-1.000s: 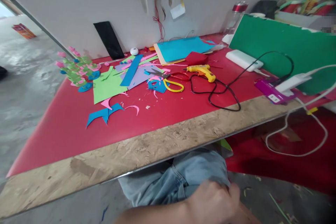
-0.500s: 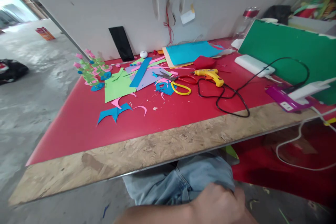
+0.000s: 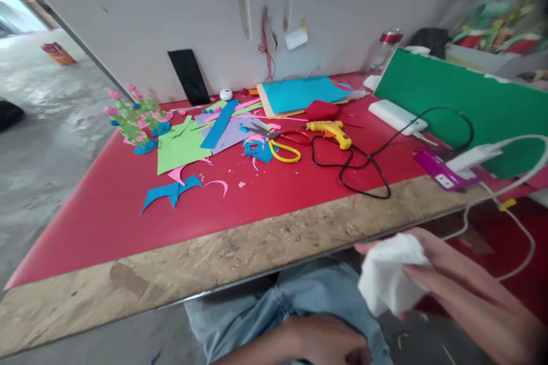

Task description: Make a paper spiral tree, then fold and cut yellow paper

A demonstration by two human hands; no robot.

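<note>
My right hand (image 3: 432, 274) is closed on a crumpled white tissue (image 3: 391, 276), held beyond the table's front edge at the lower right. Low in the picture, my left hand (image 3: 331, 341) rests over the jeans on my lap. Its fingers look loosely curled with nothing visible in them, and the frame's bottom edge cuts part of it off. On the red tabletop lie yellow-and-red-handled scissors (image 3: 285, 151) and a yellow hot glue gun (image 3: 331, 131). Paper flowers (image 3: 139, 120) in pink and green stand on blue bases at the table's left.
Green paper (image 3: 182, 148) and blue scraps (image 3: 171, 191) lie in the middle. Blue sheets (image 3: 299, 94) are stacked at the back. A black phone-like slab (image 3: 188, 77) leans on the wall. Rightward are a purple power strip (image 3: 440, 168), loose cords and a green board (image 3: 449, 91).
My right hand has come into clear view at the lower right, with the tissue in it. My left hand has shifted left and lower. The view has swung slightly right.
</note>
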